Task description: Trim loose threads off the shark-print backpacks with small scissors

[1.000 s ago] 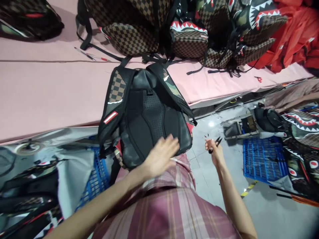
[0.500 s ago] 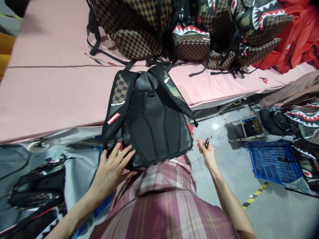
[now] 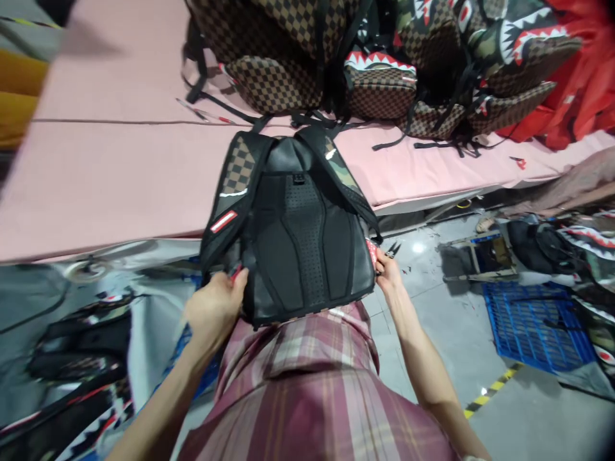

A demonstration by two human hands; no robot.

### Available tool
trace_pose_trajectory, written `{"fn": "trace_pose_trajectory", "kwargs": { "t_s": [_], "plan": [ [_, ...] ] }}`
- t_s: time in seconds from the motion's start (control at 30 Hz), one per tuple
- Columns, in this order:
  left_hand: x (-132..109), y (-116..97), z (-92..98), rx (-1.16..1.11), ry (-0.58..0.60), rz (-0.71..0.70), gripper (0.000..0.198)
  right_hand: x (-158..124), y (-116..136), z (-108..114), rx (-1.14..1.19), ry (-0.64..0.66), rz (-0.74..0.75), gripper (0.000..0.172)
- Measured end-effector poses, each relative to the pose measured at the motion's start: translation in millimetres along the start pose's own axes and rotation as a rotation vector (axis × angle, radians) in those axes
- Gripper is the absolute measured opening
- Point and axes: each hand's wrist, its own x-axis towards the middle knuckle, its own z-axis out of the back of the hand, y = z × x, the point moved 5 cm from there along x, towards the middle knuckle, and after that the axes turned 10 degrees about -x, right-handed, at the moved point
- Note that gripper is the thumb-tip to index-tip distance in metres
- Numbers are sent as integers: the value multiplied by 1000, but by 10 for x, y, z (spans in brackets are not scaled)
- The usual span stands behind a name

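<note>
A black backpack [image 3: 307, 237] leans on the table edge and my lap, its padded back panel and shoulder straps facing up. The straps carry brown check and camouflage patches. My left hand [image 3: 217, 306] is closed on its lower left side, thumb by a bit of red; the other fingertips are hidden. At the lower right side my right hand [image 3: 388, 267] is closed, fingers against a red-and-white piece [image 3: 371, 250] of the backpack. Small dark thread snips [image 3: 393, 250] stick out of that hand, blades pointing away from me.
A pink-covered table [image 3: 129, 173] holds several check and shark-mouth backpacks [image 3: 379, 89], red cloth [image 3: 571, 96], pens [image 3: 202, 114] and a small red tool [image 3: 519, 162]. More bags [image 3: 81, 339] lie low at left. A blue crate [image 3: 523, 320] and metal frame [image 3: 473, 256] stand at right.
My left hand has gone from spread fingers on the backpack to gripping its side. My right hand has moved in with the snips to touch its right side. The view has shifted slightly.
</note>
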Motion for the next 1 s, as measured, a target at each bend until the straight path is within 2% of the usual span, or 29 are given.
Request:
{"fn": "trace_pose_trajectory", "kwargs": {
  "t_s": [0.13, 0.27, 0.3, 0.37, 0.43, 0.47, 0.5, 0.53, 0.6, 0.67, 0.8, 0.87, 0.93, 1.0],
  "plan": [
    [210, 99, -93, -320, 115, 163, 36, 51, 52, -32, 40, 95, 9, 44],
    [243, 206, -152, -789, 184, 330, 35, 154, 156, -17, 58, 117, 69, 45],
    [231, 186, -167, -877, 194, 359, 35, 131, 205, 33, 44, 65, 118, 43],
    [203, 95, -187, -984, 208, 393, 33, -34, 324, 192, -28, -147, 266, 32],
    [172, -35, -220, -1089, 235, 421, 31, -380, 422, 330, -174, -419, 425, 22],
    [156, -103, -242, -1116, 252, 426, 31, -586, 444, 339, -272, -506, 482, 18],
    [136, -167, -272, -1132, 273, 429, 31, -784, 444, 294, -389, -530, 526, 16],
    [112, -225, -310, -1142, 294, 431, 31, -949, 418, 180, -530, -451, 558, 16],
    [52, -320, -409, -1148, 336, 429, 32, -1219, 304, -132, -713, -212, 636, 13],
    [-16, -391, -519, -1149, 361, 416, 33, -1389, 179, -395, -793, -139, 716, 23],
    [-142, -522, -708, -1171, 386, 379, 31, -1444, -10, -730, -947, -275, 864, 53],
    [-196, -586, -780, -1181, 419, 383, 30, -1415, -55, -820, -1029, -349, 910, 58],
    [-231, -632, -820, -1179, 435, 380, 29, -1383, -39, -842, -1066, -424, 923, 47],
    [-239, -644, -831, -1170, 420, 369, 27, -1353, 31, -824, -1056, -436, 924, 28]
  ]
}}
